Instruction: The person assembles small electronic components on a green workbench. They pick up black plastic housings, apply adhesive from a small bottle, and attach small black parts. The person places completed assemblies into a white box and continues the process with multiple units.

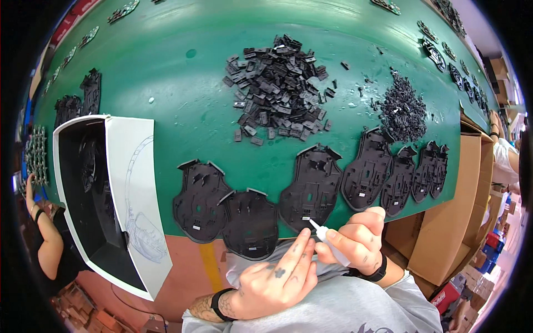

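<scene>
A small white squeeze bottle with a narrow tip (321, 228) is gripped by my right hand (358, 240), its fingers wrapped round the body. The tip meets a small pale rectangle near the lower end of a black plastic shell (311, 186), shaped like a computer mouse base. Beside the tip, my left hand (277, 283) has its index and middle fingers stretched to that shell's near edge, with nothing held. To the left lie two similar shells (201, 202) (251, 225), the nearer one overhanging the table edge. Several more shells (366, 172) stand in a row to the right.
On the green table (189, 83) are a large pile of small black plastic pieces (280, 91) and a smaller heap (404, 108). A white-sided box (139, 222) stands left, a cardboard box (444, 222) right. Other people's arms (50, 244) (495, 125) show at both sides.
</scene>
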### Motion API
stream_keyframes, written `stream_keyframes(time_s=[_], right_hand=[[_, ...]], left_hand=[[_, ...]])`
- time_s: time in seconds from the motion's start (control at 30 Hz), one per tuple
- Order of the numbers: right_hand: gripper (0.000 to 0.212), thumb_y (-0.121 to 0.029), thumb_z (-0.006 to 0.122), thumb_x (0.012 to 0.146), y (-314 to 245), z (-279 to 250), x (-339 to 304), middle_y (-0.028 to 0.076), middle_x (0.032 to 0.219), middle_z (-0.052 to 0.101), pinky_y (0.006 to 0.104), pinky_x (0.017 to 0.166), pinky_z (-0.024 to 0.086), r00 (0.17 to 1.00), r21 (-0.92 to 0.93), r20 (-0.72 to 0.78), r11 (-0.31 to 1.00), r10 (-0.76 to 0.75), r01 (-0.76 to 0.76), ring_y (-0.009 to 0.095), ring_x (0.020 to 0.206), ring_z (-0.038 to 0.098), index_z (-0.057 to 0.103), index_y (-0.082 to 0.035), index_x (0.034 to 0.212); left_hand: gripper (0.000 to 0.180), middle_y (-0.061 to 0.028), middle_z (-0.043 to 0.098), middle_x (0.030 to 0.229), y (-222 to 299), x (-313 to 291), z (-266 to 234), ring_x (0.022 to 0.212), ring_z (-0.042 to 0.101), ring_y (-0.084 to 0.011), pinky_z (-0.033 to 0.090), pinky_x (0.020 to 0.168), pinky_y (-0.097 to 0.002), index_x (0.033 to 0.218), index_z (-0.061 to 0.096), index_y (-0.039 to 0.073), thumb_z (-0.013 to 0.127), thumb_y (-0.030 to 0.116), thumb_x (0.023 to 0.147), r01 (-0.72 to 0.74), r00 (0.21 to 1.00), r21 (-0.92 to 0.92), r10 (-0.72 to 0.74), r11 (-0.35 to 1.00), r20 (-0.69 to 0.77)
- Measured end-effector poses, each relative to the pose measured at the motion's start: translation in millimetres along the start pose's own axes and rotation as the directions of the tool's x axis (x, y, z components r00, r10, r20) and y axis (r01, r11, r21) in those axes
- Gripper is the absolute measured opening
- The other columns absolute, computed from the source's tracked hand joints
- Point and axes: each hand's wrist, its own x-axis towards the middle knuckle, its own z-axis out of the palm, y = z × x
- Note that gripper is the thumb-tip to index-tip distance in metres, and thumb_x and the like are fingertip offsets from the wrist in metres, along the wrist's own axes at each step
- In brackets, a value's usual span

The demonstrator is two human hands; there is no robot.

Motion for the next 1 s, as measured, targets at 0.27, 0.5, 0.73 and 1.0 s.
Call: stream_keyframes(time_s=[0.27, 0.5, 0.73, 1.0], right_hand=[[0.029, -0.024, 0.083, 0.07, -0.3, 0.2, 2.5, -0.008, 0.07, 0.05, 0.0323, 0.065, 0.035, 1.0, -0.002, 0.022, 1.0, 0.014, -0.014, 0.015, 0.071, 0.048, 0.066, -0.015, 0.092], [0.033, -0.028, 0.083, 0.072, -2.3, -3.8, 5.0, -0.008, 0.07, 0.05, 0.0335, 0.065, 0.035, 0.999, 0.033, 0.042, 0.999, 0.016, -0.018, 0.015, 0.071, 0.047, 0.063, -0.015, 0.095], [0.038, -0.032, 0.083, 0.075, -23.8, 9.4, 10.4, -0.009, 0.074, 0.049, 0.0319, 0.066, 0.032, 0.984, 0.191, 0.064, 0.97, -0.166, 0.151, 0.014, 0.074, 0.046, 0.061, -0.015, 0.102], [0.03, -0.026, 0.083, 0.07, -34.8, 39.6, 15.8, -0.009, 0.073, 0.049, 0.0311, 0.065, 0.031, 0.971, 0.232, 0.056, 0.949, -0.23, 0.212, 0.013, 0.073, 0.047, 0.065, -0.015, 0.091]], left_hand=[[0.024, -0.013, 0.071, 0.115, -6.3, -7.4, 7.9, 0.048, 0.053, -0.0059, 0.041, 0.043, -0.0195, 0.094, 0.073, 0.001, 0.071, 0.017, 0.075, -0.032, 0.997, 0.041, 0.034, 0.999, -0.068], [0.025, -0.0117, 0.073, 0.109, -12.5, -14.2, -4.1, 0.055, 0.06, -0.0054, 0.038, 0.046, -0.0201, 0.098, 0.074, 0.005, 0.068, 0.02, 0.079, -0.248, 0.96, 0.031, 0.25, 0.968, -0.125], [0.023, -0.0007, 0.057, 0.054, -58.2, -82.0, -1.1, 0.043, 0.049, -0.0125, 0.039, 0.044, -0.0276, 0.071, 0.07, 0.007, 0.055, 0.018, 0.086, 0.122, 0.947, -0.665, -0.287, 0.737, -0.144], [0.03, -0.0028, 0.063, 0.058, -48.5, -73.2, 14.7, 0.051, 0.055, -0.0069, 0.043, 0.047, -0.0254, 0.081, 0.073, -0.002, 0.057, 0.017, 0.098, 0.482, 0.777, -0.848, -0.555, 0.221, 0.297]])
